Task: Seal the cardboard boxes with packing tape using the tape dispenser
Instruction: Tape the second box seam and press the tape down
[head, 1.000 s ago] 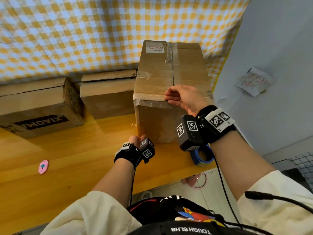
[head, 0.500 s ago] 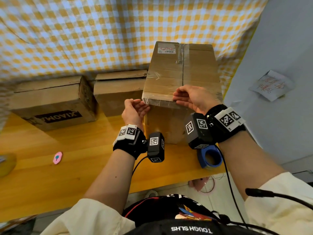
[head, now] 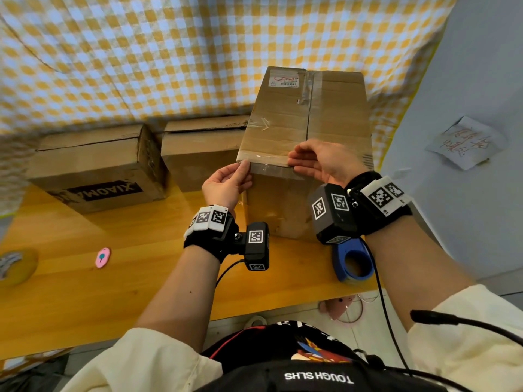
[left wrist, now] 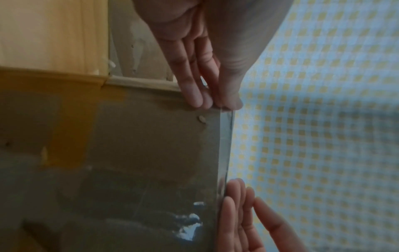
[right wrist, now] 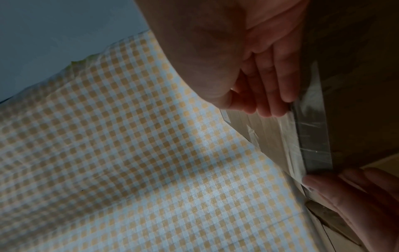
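Cardboard box sealing is partly done. The tall cardboard box (head: 308, 123) stands near the right edge of the tabletop (head: 113, 292), with tape along its top centre seam and a strip of packing tape (head: 268, 161) across its near top edge. The left hand (head: 226, 185) pinches the strip's end at the box's left corner. The right hand (head: 322, 162) presses the strip down with straight fingers held together. The tape dispenser (head: 353, 261) lies unused at the near right corner. Two lower boxes (head: 96, 165) along the far edge appear untaped and are judged left to seal.

Left hand (head: 226, 185) pinches tape (head: 269, 164) at box (head: 335, 114) corner, right hand (head: 325, 163) presses it
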